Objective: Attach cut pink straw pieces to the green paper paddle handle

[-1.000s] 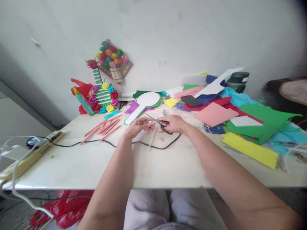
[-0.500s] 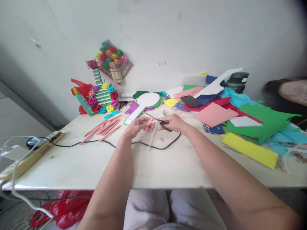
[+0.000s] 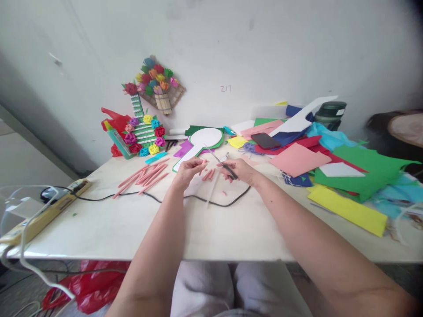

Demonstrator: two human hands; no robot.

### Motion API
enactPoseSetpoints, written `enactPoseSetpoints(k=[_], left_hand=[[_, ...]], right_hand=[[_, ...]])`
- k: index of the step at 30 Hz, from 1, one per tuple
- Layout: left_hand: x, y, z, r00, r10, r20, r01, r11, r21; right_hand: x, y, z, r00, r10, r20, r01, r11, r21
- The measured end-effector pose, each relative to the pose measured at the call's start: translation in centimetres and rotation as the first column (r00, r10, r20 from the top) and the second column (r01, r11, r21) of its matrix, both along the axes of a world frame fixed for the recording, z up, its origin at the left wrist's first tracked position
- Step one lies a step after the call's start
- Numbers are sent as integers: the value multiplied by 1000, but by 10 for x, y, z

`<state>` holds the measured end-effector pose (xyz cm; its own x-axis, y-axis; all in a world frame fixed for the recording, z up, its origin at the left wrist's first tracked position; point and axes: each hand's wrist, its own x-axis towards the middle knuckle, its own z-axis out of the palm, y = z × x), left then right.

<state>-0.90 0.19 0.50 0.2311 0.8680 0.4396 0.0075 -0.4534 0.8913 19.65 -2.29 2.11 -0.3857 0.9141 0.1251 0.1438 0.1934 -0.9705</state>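
My right hand (image 3: 242, 171) is wrapped round the black-handled scissors (image 3: 228, 169), whose blades point up and to the left. Between the pinched fingertips of my left hand (image 3: 189, 172) is a small pink paper piece (image 3: 204, 162), mostly hidden. Several short cut pink pieces (image 3: 209, 175) lie on the table between my hands. A translucent stick (image 3: 213, 188) rests just beside them. Left of my left hand lies a loose pile of long rolled pink paper sticks (image 3: 150, 176). Behind my hands is a white paddle-shaped cutout (image 3: 205, 137) on green backing.
A black cable (image 3: 228, 205) runs across the table from a yellow power strip (image 3: 53, 211). Paper flower crafts (image 3: 145, 132) and a green glue bottle (image 3: 119, 143) stand back left. Coloured sheets (image 3: 357, 169), a phone (image 3: 265, 141) and a dark green jar (image 3: 329, 115) crowd the right.
The scissors have drawn away from my left hand and their blades tilt more upward. Short pink pieces that were at my left fingers now lie on the table.
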Motion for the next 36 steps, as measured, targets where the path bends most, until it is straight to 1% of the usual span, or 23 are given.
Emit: enactPoseSetpoints(k=[2,4,8,12,15,17,21,24,27,29,32,36], left_hand=[[1,3,-2,997,39,71,-37,999,-36],[2,4,-3,990,46,130,-33,995,-96],[5,3,-4,976,-33,217,70,984,-165],[9,1,-5,970,-101,223,145,971,-191],[12,-1,-6,964,-165,207,206,959,-195],[12,-1,-7,961,-184,206,226,953,-202],[12,-2,-6,964,-187,190,229,946,-230],[12,-3,-5,973,-189,136,219,942,-255],[12,-3,-5,979,-180,98,199,946,-257],[12,-2,-6,983,-151,109,174,952,-252],[11,-1,-6,984,-111,142,143,959,-244],[14,-2,-6,976,-122,178,164,956,-244]], right_hand=[[-4,-1,0,1000,-16,-20,15,1000,-13],[-7,0,-2,997,-52,-64,50,998,-33],[-13,4,-9,981,-139,-134,130,989,-77],[-16,9,-16,960,-136,-244,116,989,-94],[-17,12,-19,938,-176,-297,164,984,-66],[-17,13,-18,929,-193,-315,187,981,-47],[-17,9,-14,932,-198,-303,198,980,-30],[-18,5,-10,943,-176,-281,180,984,-11],[-19,4,-9,948,-182,-261,176,983,-44],[-18,5,-10,945,-213,-248,199,977,-79],[-16,7,-12,935,-240,-262,225,970,-87],[-17,10,-14,922,-231,-311,221,973,-69]])
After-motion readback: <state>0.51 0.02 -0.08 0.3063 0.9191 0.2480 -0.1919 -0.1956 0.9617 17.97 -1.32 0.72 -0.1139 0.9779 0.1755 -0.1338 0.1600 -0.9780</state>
